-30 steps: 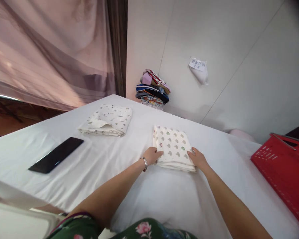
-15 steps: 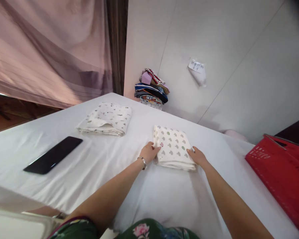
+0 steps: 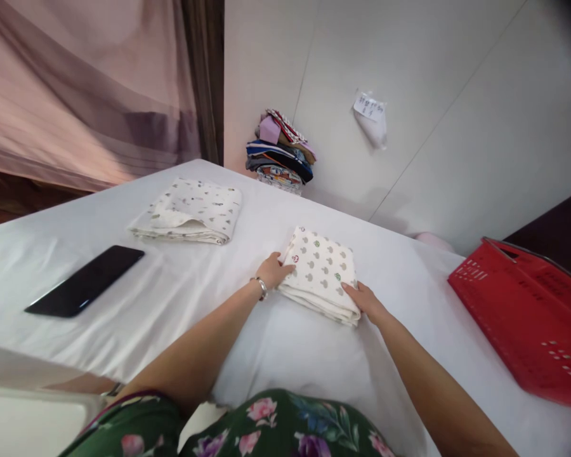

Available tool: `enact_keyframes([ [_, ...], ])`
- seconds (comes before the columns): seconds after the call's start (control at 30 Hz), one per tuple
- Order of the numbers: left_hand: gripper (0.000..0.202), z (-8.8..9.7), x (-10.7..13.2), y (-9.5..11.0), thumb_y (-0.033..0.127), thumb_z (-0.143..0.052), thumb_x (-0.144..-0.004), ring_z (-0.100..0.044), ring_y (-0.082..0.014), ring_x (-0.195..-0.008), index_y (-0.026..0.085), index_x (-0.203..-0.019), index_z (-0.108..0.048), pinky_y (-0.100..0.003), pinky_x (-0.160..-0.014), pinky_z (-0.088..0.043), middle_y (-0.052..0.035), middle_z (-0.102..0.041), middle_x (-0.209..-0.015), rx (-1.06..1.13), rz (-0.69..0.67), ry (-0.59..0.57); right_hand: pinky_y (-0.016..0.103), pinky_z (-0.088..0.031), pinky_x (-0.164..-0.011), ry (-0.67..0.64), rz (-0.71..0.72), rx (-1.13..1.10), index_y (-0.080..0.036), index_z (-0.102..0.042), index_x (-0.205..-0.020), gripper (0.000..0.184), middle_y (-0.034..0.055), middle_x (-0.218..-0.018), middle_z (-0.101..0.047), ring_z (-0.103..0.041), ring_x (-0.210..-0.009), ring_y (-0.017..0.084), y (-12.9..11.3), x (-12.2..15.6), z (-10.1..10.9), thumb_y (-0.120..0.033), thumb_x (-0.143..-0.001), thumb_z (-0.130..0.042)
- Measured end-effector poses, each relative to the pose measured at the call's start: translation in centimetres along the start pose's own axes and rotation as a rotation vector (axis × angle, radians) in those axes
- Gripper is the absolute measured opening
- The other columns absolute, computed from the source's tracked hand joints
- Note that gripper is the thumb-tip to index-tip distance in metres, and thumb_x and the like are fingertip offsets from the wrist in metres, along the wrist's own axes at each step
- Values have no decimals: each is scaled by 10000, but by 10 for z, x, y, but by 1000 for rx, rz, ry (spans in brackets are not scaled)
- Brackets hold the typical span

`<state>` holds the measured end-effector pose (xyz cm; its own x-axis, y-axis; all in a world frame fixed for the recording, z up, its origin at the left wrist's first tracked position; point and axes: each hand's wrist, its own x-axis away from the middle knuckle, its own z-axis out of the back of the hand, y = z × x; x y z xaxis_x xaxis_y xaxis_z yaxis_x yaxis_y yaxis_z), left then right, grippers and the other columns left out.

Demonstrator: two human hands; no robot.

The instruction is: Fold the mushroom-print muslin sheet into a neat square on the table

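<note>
A folded white cloth (image 3: 321, 270) printed with grey mushrooms and a few green and red ones lies turned at an angle on the white-covered table (image 3: 266, 343). My left hand (image 3: 273, 271), with a silver bracelet at the wrist, grips its left edge, thumb on top and fingers at the side. At the right front corner my right hand (image 3: 363, 299) pinches the layers, thumb on top. A second folded white cloth (image 3: 195, 209) with small scattered prints rests to the far left, one flap slightly raised.
A black phone-like slab (image 3: 88, 279) lies on the left. The red perforated basket (image 3: 528, 324) stands at the right edge. Behind the table is a stack of folded clothes (image 3: 280, 152) against the wall. A plastic bag with a label (image 3: 371, 119) hangs on the wall.
The mushroom-print cloth has been turned a little clockwise, with both hands still on it. The whole view has shifted slightly, showing more of the red basket.
</note>
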<state>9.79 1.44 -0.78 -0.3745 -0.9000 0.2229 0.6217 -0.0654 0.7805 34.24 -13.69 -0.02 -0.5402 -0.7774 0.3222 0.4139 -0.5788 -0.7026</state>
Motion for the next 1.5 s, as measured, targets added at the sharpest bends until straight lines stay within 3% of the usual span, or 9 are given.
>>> enact_keyframes([
  [0.1, 658, 7, -4, -2, 497, -594, -702, -592, -220, -1019, 152, -1247, -463, -274, -835, -434, -112, -608, -1171, -62, -12, -31, 329, -523, -694, -88, -47, -178, -210, -499, -1262, 630, 100, -1111, -653, -644, -879, 227, 6, 13, 0, -552, -743, -599],
  [0.33, 777, 12, 7, 2, 681, -505, -672, -582, -275, -1021, 176, -1259, -440, -345, -828, -441, -124, -605, -1155, -235, -31, -67, 327, -535, -719, -29, -27, -334, -210, -482, -1261, 621, 97, -1117, -651, -642, -894, 216, 6, 12, -3, -495, -733, -647],
  [0.53, 591, 7, 17, 10, 442, -562, -721, -594, -241, -984, 178, -1236, -437, -305, -789, -452, -105, -618, -1119, -270, -113, -19, 317, -556, -677, -112, 12, -562, -257, -502, -1206, 532, 60, -1123, -650, -653, -869, 199, 8, 28, -15, -441, -735, -669],
  [0.7, 561, 28, -24, 12, 277, -628, -683, -590, -198, -970, 224, -1220, -474, -276, -829, -443, -57, -612, -1137, -237, -255, 84, 276, -530, -503, -262, -40, -629, -250, -371, -1313, 627, 50, -845, -700, -653, -609, 166, 0, 59, -39, -444, -775, -629],
  [0.83, 588, 50, -54, 4, 318, -644, -701, -555, -213, -1047, 195, -1248, -467, -295, -880, -427, -93, -558, -1227, -240, -212, 173, 262, -508, -483, -425, -43, -542, -189, -302, -1370, 755, 35, -734, -681, -633, -548, 153, -5, 80, -50, -387, -739, -668],
  [1.03, 279, 52, -15, -12, 369, -520, -798, -595, -166, -867, 191, -980, -633, -266, -809, -439, -48, -655, -967, -135, -189, 434, 286, -506, -589, -93, 351, -419, -160, -602, -1034, 414, 24, -690, -640, -608, -627, 153, -19, 68, -34, -458, -748, -573],
  [1.23, 204, 15, 38, -17, 333, -567, -741, -608, -157, -749, 193, -809, -697, -233, -673, -442, -18, -688, -741, -6, -27, 140, 335, -437, -903, 125, 689, 32, -207, -617, -1079, 324, 69, -1161, -605, -529, -1082, 207, -59, 20, -50, -346, -818, -485],
  [1.37, 198, 2, 45, -13, 332, -588, -717, -605, -158, -705, 189, -782, -708, -236, -631, -431, -17, -679, -691, 11, -5, 123, 425, -268, -1043, 109, 792, 446, -233, -578, -1171, 345, 66, -1317, -502, -375, -1254, 232, -67, 2, -73, -313, -848, -482],
  [1.5, 169, -5, 43, -7, 322, -601, -686, -597, -158, -675, 182, -689, -696, -240, -606, -417, -9, -662, -655, 43, -3, 106, 462, -207, -1053, 160, 775, 559, -244, -535, -1223, 361, 63, -1360, -462, -329, -1288, 236, -58, 2, -85, -352, -901, -412],
])
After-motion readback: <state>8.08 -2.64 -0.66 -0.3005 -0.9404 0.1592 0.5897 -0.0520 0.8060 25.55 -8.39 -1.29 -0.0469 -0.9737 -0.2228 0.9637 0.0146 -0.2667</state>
